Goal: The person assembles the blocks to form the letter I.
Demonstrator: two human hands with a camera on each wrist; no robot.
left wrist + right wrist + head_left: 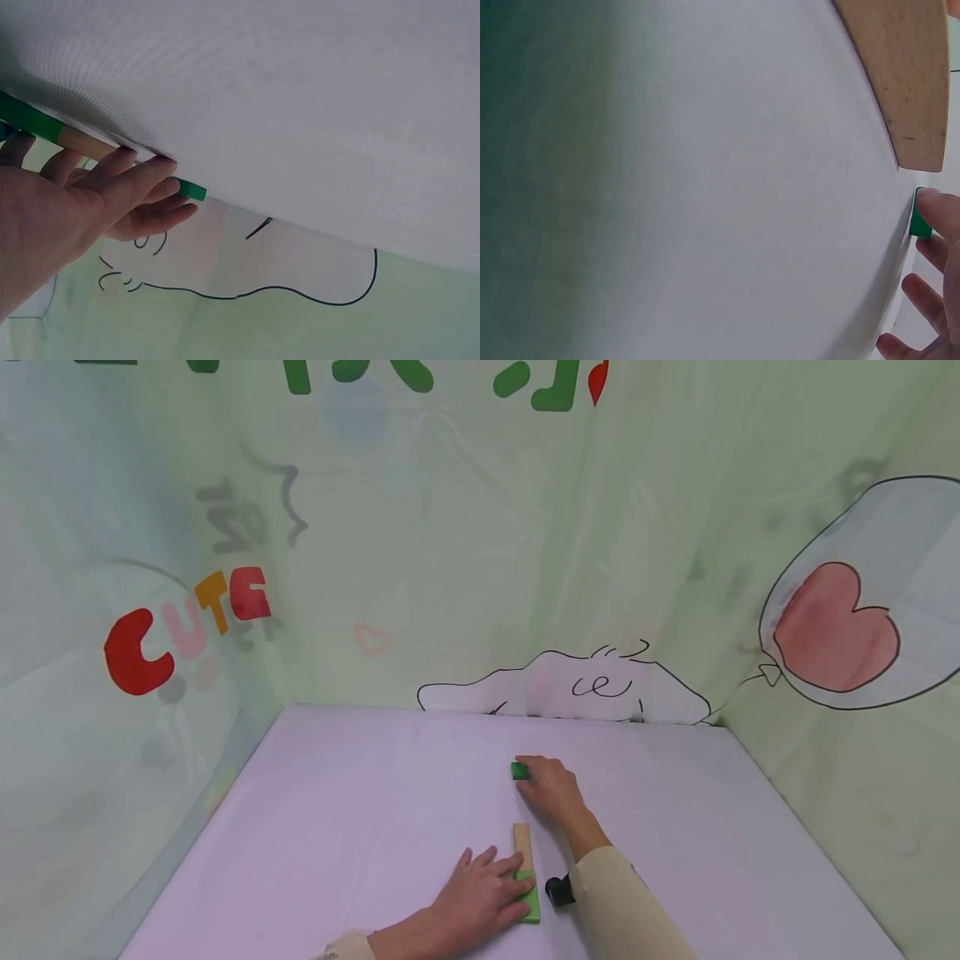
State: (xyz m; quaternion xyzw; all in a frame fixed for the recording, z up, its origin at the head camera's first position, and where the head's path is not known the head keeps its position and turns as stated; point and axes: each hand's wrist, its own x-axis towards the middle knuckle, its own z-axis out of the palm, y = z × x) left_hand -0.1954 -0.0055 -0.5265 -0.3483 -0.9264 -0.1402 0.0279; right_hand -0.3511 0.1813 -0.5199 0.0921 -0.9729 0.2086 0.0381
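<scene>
On the table lies a light-green block (528, 906) in line with a plain wooden strip (522, 839) that points away from me. My left hand (480, 897) rests on the green block from the left, fingers spread and fairly straight. Beyond the strip's far end, my right hand (551, 789) pinches a small green block (520, 771) between thumb and fingers, low at the tabletop. In the right wrist view, the thumb lies on that small block (921, 217), just past the end of the wooden strip (904, 82). The left wrist view shows the left fingers (139, 176) along the strip.
A pale tabletop (360, 793) extends around both hands. A black round-ended object (558, 891) sits beside the right sleeve (626, 902). Printed curtains (480, 543) stand along the back and both sides.
</scene>
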